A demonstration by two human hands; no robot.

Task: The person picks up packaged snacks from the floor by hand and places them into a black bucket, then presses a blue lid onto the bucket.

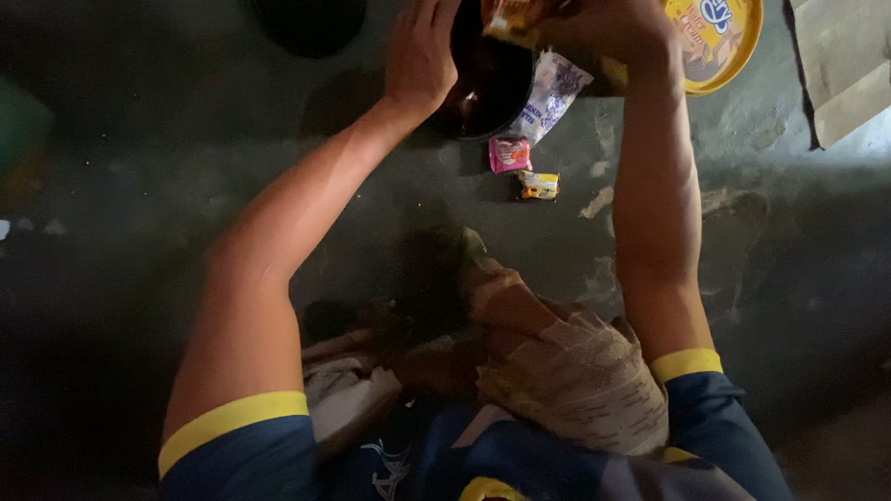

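A dark round bowl (487,88) stands on the dark floor at the top middle of the head view. My left hand (419,56) grips its left rim. My right hand (608,32) is above the bowl's right side and holds a small orange-yellow packet (510,17) over the bowl. A white and purple wrapper (552,93) lies against the bowl's right side. Just below the bowl lie a small pink sachet (510,154) and a small yellow sachet (539,186).
A round yellow lid (719,42) lies at the top right, behind my right hand. Flat cardboard (845,65) is at the far right. A dark round object (306,23) sits at the top left. My bandaged knee (566,371) is below.
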